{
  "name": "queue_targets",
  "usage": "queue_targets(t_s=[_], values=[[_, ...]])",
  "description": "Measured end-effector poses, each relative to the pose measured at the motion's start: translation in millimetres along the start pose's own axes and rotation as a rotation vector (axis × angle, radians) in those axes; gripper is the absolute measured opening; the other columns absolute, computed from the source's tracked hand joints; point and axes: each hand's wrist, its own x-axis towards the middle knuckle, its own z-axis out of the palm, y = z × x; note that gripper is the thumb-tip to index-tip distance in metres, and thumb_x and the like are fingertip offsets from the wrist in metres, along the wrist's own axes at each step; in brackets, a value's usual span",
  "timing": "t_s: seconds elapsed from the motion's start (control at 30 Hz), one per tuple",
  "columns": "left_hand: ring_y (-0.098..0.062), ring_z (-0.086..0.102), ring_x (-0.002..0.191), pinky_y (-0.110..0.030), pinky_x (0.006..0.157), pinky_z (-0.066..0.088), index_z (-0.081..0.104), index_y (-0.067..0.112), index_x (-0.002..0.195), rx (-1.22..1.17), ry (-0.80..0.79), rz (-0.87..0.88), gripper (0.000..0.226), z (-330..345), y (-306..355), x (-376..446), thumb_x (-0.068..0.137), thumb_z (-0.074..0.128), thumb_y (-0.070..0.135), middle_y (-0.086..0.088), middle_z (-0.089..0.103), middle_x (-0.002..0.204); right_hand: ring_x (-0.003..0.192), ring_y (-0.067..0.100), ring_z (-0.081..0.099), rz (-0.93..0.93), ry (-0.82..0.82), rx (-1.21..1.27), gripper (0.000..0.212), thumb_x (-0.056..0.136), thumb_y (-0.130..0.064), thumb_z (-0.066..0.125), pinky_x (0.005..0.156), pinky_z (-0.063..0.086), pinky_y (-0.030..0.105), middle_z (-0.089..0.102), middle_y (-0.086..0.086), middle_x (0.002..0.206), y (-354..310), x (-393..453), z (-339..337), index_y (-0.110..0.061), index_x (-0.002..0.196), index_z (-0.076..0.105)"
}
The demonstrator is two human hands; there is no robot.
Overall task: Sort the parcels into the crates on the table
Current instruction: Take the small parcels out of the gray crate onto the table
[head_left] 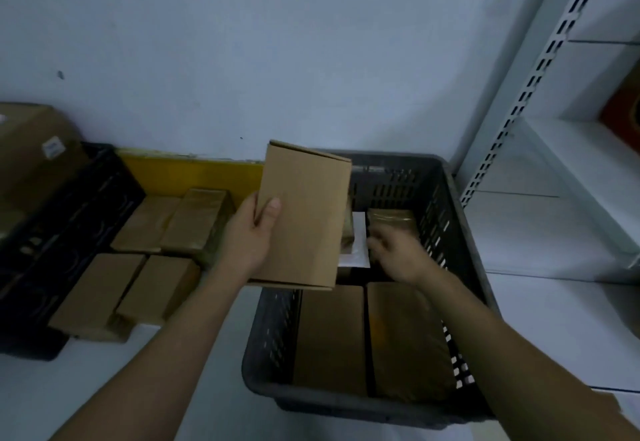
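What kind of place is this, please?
Probably a small stockroom or parcel packing room: many plain cardboard parcels lie on a table, some are sorted into a grey plastic crate, and slotted white metal shelving stands at the right.

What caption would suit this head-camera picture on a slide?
Left hand holds a cardboard parcel over the grey crate while the right hand reaches inside.

Single head-worn view, close, forward and down onto grey crate (450, 198) and table (554, 319)
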Motion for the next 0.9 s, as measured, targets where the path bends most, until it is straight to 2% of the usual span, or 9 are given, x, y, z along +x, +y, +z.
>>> queue_targets(t_s=[0.07,0.13,0.2,0.3,0.47,0.53,0.63,0.77,0.9], values=[[-0.010,0.066,0.108,-0.032,0.084,0.054,0.061,0.026,0.138,0.026,0.040,-0.047,0.045,-15.5,-8.2,2.0,0.107,0.049,0.057,0.014,0.068,0.118,0.139,0.024,0.055,0.020,-0.226,-0.200,0.063,0.107,-0.050,0.058,0.112,0.050,0.043,0.053,0.002,0.158,11.2,2.1,37.1,-0.029,0.163,0.040],[-0.002,0.062,0.100,-0.024,0.076,0.049,0.060,0.023,0.134,0.014,0.075,-0.094,0.039,-22.1,-16.0,-2.5,0.109,0.049,0.051,0.019,0.064,0.111,0.135,0.026,0.055,0.004,-0.395,-0.290,0.074,0.098,-0.058,0.063,0.111,0.052,0.045,0.051,0.002,0.158,16.5,7.4,64.4,-0.034,0.163,0.036],[0.002,0.059,0.095,-0.021,0.074,0.046,0.059,0.024,0.132,0.011,0.096,-0.129,0.034,-25.9,-23.1,-9.2,0.110,0.049,0.048,0.021,0.061,0.107,0.139,0.029,0.051,0.002,-0.502,-0.386,0.087,0.089,-0.063,0.069,0.112,0.050,0.049,0.045,0.003,0.163,22.4,16.3,84.8,-0.037,0.163,0.032],[-0.009,0.061,0.100,-0.026,0.077,0.048,0.059,0.023,0.132,0.048,0.091,-0.146,0.036,-34.4,-31.0,-16.0,0.109,0.050,0.049,0.018,0.062,0.107,0.150,0.038,0.038,0.003,-0.613,-0.699,0.110,0.079,-0.072,0.076,0.121,0.037,0.056,0.038,0.009,0.166,27.9,24.2,101.3,-0.029,0.167,0.024],[-0.018,0.065,0.104,-0.037,0.084,0.054,0.063,0.020,0.126,0.073,0.095,-0.181,0.042,-42.3,-42.4,-14.2,0.106,0.053,0.055,0.007,0.068,0.112,0.134,0.037,0.051,-0.096,-0.570,-0.767,0.105,0.068,-0.073,0.082,0.115,0.042,0.053,0.054,0.012,0.148,34.4,25.3,105.1,-0.024,0.153,0.045],[-0.014,0.065,0.102,-0.034,0.078,0.053,0.063,0.019,0.128,0.066,0.100,-0.183,0.044,-41.1,-44.7,-12.5,0.105,0.054,0.056,0.007,0.068,0.113,0.132,0.035,0.051,-0.121,-0.520,-0.775,0.109,0.062,-0.079,0.082,0.112,0.045,0.050,0.054,0.011,0.145,33.9,26.0,95.5,-0.024,0.149,0.049],[-0.004,0.062,0.096,-0.027,0.070,0.048,0.061,0.023,0.128,0.069,0.095,-0.181,0.041,-39.0,-43.6,-10.5,0.105,0.055,0.056,0.011,0.066,0.112,0.121,0.026,0.052,-0.100,-0.457,-0.606,0.095,0.064,-0.074,0.084,0.098,0.051,0.042,0.055,0.001,0.131,20.2,19.9,71.8,-0.032,0.145,0.055],[-0.003,0.061,0.098,-0.025,0.069,0.046,0.056,0.024,0.140,0.042,0.092,-0.188,0.046,-40.6,-45.2,-6.1,0.106,0.055,0.055,0.011,0.065,0.116,0.104,0.014,0.065,-0.007,-0.485,-0.041,0.040,0.088,-0.041,0.086,0.084,0.058,0.032,0.064,-0.009,0.118,0.4,5.0,34.3,-0.040,0.119,0.060],[-0.015,0.060,0.104,-0.031,0.073,0.046,0.040,0.022,0.153,-0.031,0.186,-0.249,0.053,-45.9,-45.0,-0.1,0.107,0.057,0.044,0.003,0.057,0.132,0.106,0.018,0.068,-0.016,-0.360,0.261,0.044,0.096,-0.016,0.078,0.086,0.062,0.036,0.065,-0.001,0.121,-17.2,-8.1,-8.1,-0.034,0.131,0.057]])
